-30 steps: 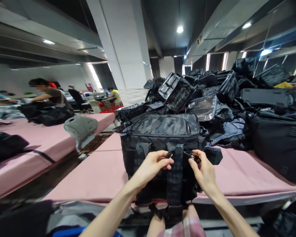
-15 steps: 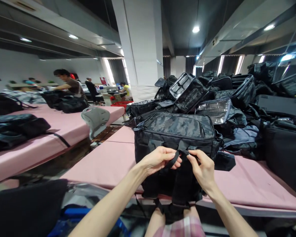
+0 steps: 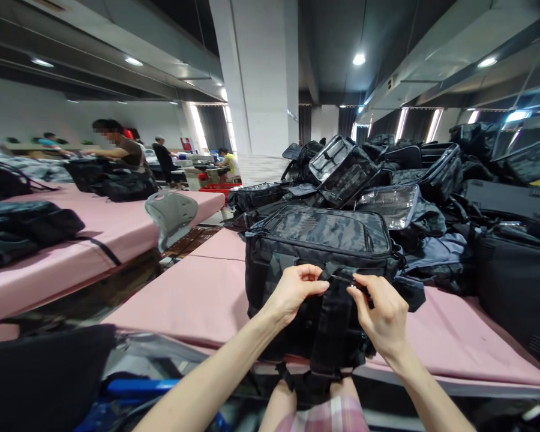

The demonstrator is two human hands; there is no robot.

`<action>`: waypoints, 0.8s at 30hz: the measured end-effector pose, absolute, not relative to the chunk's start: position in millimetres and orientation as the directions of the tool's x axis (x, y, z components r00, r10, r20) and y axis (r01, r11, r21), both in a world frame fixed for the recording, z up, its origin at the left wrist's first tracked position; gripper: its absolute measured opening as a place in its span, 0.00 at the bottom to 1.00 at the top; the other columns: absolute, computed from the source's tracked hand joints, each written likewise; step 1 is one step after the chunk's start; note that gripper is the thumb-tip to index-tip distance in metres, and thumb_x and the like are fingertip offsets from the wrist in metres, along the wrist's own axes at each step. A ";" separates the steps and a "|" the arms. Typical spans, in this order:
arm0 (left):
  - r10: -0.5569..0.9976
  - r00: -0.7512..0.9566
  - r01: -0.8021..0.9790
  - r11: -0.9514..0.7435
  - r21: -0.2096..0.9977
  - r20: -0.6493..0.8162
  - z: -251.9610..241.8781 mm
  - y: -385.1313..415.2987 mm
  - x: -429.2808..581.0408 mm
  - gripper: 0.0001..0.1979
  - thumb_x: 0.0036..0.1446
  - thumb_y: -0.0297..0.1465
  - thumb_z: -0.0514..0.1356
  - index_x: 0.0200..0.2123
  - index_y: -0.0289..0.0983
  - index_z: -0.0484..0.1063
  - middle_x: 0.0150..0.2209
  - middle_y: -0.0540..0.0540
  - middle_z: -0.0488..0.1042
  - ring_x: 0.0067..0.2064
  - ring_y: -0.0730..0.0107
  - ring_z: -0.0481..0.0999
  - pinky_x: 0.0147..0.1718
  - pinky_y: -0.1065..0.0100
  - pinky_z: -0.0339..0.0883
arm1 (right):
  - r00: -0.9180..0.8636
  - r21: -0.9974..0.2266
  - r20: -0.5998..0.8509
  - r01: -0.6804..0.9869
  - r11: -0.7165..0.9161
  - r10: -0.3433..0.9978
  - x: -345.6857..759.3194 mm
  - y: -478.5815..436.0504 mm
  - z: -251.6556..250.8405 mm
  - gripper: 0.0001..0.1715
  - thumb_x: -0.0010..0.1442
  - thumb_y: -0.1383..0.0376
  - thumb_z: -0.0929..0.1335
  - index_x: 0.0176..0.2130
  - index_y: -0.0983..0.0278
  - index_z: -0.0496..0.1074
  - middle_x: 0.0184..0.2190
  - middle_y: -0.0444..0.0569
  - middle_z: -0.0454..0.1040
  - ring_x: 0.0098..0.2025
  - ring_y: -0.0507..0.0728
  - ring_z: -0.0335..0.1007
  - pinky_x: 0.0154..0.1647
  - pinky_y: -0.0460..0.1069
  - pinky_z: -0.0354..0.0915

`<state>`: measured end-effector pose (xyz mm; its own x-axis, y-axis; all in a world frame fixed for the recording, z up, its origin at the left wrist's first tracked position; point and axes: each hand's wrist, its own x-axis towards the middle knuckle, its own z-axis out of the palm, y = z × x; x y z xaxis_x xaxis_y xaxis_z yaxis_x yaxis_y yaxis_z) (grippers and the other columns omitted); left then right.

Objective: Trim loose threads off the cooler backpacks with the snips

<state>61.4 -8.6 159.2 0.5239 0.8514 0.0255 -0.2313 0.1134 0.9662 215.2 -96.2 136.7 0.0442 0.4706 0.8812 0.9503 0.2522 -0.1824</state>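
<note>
A black and grey camouflage bag (image 3: 317, 231) stands upright at the table's edge in front of me. My left hand (image 3: 299, 291) is closed in a pinch on a narrow black strap (image 3: 324, 273) at the bag's near side. My right hand (image 3: 384, 306), a little to the right, is pinched shut on a small dark item with shiny spots, too small to name. A thin pale line runs between the two hands. Below them a wide black shoulder strap (image 3: 330, 333) hangs down the bag's front.
The bag rests on a pink-covered table (image 3: 193, 294). A heap of similar bags (image 3: 414, 162) rises behind it, and a large black bag (image 3: 517, 288) stands at right. To the left are a grey chair (image 3: 173, 216) and another pink table (image 3: 126, 234), where a person (image 3: 126, 150) handles bags.
My right hand has moved right and slightly down, widening the gap between the hands. My left hand stays near the strap, whose loop no longer shows below its fingers.
</note>
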 end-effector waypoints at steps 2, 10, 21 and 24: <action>0.863 0.503 -0.228 0.083 0.970 0.044 160.1 -11.8 63.0 0.14 0.29 0.27 0.70 0.23 0.32 0.70 0.20 0.52 0.69 0.23 0.78 0.67 0.26 0.73 0.60 | -0.012 -0.097 0.884 0.973 0.209 0.467 213.9 -98.9 137.0 0.07 0.59 0.67 0.64 0.39 0.64 0.69 0.31 0.49 0.74 0.31 0.54 0.66 0.33 0.48 0.60; 0.858 0.510 -0.194 0.042 0.980 0.065 165.1 -13.2 65.7 0.11 0.31 0.27 0.68 0.21 0.31 0.70 0.19 0.53 0.68 0.22 0.78 0.65 0.26 0.73 0.60 | -0.111 0.072 0.896 0.992 0.106 0.431 204.7 -97.7 138.5 0.06 0.59 0.68 0.65 0.38 0.66 0.70 0.28 0.47 0.74 0.29 0.53 0.66 0.31 0.48 0.57; 0.922 -0.195 -0.119 -0.362 0.925 0.335 89.0 -48.2 21.7 0.11 0.49 0.34 0.62 0.37 0.38 0.69 0.39 0.44 0.71 0.44 0.65 0.71 0.46 0.63 0.64 | 0.261 -0.411 0.838 0.880 0.239 0.480 234.5 -92.3 142.6 0.11 0.57 0.59 0.66 0.38 0.62 0.71 0.33 0.46 0.75 0.31 0.54 0.70 0.32 0.47 0.64; 0.989 -0.135 -0.445 -0.118 0.888 0.064 90.7 -39.0 30.6 0.18 0.47 0.35 0.63 0.40 0.38 0.63 0.40 0.45 0.69 0.41 0.68 0.73 0.41 0.65 0.67 | 0.149 -0.335 0.864 0.884 0.326 0.482 215.9 -80.4 151.1 0.10 0.57 0.61 0.66 0.39 0.62 0.70 0.34 0.47 0.74 0.33 0.54 0.70 0.33 0.47 0.64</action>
